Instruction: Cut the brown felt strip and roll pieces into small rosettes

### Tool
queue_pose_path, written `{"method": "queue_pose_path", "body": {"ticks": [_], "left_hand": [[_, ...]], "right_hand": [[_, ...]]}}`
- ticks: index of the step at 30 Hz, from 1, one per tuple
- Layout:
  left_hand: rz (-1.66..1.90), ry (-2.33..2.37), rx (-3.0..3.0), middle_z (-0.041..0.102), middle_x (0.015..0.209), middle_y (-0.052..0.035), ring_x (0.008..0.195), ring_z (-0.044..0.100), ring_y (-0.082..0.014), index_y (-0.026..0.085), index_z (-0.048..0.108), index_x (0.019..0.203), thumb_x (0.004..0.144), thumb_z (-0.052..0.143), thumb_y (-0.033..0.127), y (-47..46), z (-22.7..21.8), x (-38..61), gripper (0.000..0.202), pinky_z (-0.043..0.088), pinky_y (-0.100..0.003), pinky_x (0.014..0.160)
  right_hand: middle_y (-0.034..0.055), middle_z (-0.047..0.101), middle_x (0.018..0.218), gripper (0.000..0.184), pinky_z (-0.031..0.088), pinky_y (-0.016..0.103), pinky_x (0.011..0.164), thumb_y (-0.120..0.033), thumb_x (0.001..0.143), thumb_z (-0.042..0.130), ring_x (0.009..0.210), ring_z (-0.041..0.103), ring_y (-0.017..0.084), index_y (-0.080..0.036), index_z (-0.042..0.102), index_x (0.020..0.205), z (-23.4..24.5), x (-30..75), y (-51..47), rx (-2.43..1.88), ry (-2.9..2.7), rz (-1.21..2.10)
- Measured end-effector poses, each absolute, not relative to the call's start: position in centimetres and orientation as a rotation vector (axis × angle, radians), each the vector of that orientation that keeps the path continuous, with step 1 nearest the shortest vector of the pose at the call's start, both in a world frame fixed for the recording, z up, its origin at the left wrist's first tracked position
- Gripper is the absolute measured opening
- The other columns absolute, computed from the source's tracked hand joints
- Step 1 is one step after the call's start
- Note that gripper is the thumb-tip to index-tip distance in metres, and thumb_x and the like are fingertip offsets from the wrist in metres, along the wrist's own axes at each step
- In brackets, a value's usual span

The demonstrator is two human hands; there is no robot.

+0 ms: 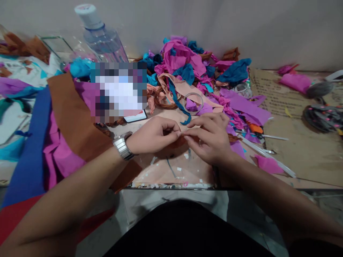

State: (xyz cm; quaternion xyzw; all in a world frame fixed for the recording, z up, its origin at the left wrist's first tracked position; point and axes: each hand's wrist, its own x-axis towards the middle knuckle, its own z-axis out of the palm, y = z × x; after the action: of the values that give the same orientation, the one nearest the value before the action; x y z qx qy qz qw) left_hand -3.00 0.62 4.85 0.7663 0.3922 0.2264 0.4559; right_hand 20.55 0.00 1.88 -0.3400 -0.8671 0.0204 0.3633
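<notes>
My left hand (pixel 158 134), with a metal watch (pixel 123 146) at its wrist, has thumb and forefinger pinched together. Its fingertips meet those of my right hand (pixel 210 135), which is also closed in a pinch. Whatever lies between the fingers is too small and hidden to make out. Just beyond the fingertips lies a twisted teal paper strip (pixel 175 97). A clear tape roll (pixel 193 103) rests behind my right hand, beside a peach paper strip (pixel 207 98). Small white scraps (pixel 179 169) dot the table (pixel 163 175) under both hands.
Crumpled pink and teal paper (pixel 182 57) is heaped against the wall. A water bottle (pixel 104 43) stands behind a pixelated area (pixel 119 92). Brown crepe paper (pixel 72 117) lies at left, cardboard (pixel 284 142) at right. Clear sticks (pixel 268 155) lie beside my right forearm.
</notes>
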Motion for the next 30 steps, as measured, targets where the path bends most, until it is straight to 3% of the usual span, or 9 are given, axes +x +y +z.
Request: {"method": "queue_pose_path", "body": {"ticks": [5,17,30], "left_hand": [[0.585,0.956,1.916,0.066,0.074,0.0003,0.066,0.053,-0.0105,0.014,0.071,0.087,0.095,0.059,0.035,0.62,4.48,-3.08,0.025,0.041,-0.022,0.062],[0.571,0.948,1.872,0.065,0.07,0.0015,0.062,0.051,-0.0086,0.014,0.069,0.082,0.096,0.061,0.036,0.45,4.63,-2.89,0.028,0.04,-0.021,0.06],[0.654,0.953,2.214,0.072,0.076,-0.0009,0.066,0.062,-0.0115,0.017,0.073,0.092,0.098,0.057,0.032,-0.09,4.76,-2.68,0.023,0.044,-0.022,0.067]], "right_hand": [[0.0004,0.076,0.105,0.008,0.034,0.054,0.097,-0.027,0.09,0.072,0.108,0.062,0.029,-0.031,0.073,0.097,2.02,20.4,-0.09,-0.887,-2.244,0.06],[-0.0002,0.077,0.105,0.008,0.033,0.053,0.095,-0.023,0.087,0.073,0.106,0.061,0.029,-0.029,0.072,0.093,2.12,20.33,-0.19,-0.836,-2.237,-0.001],[0.003,0.075,0.104,0.004,0.037,0.049,0.093,-0.022,0.084,0.072,0.107,0.062,0.028,-0.025,0.069,0.084,2.62,19.98,-0.19,-0.923,-2.2,0.242]]}}
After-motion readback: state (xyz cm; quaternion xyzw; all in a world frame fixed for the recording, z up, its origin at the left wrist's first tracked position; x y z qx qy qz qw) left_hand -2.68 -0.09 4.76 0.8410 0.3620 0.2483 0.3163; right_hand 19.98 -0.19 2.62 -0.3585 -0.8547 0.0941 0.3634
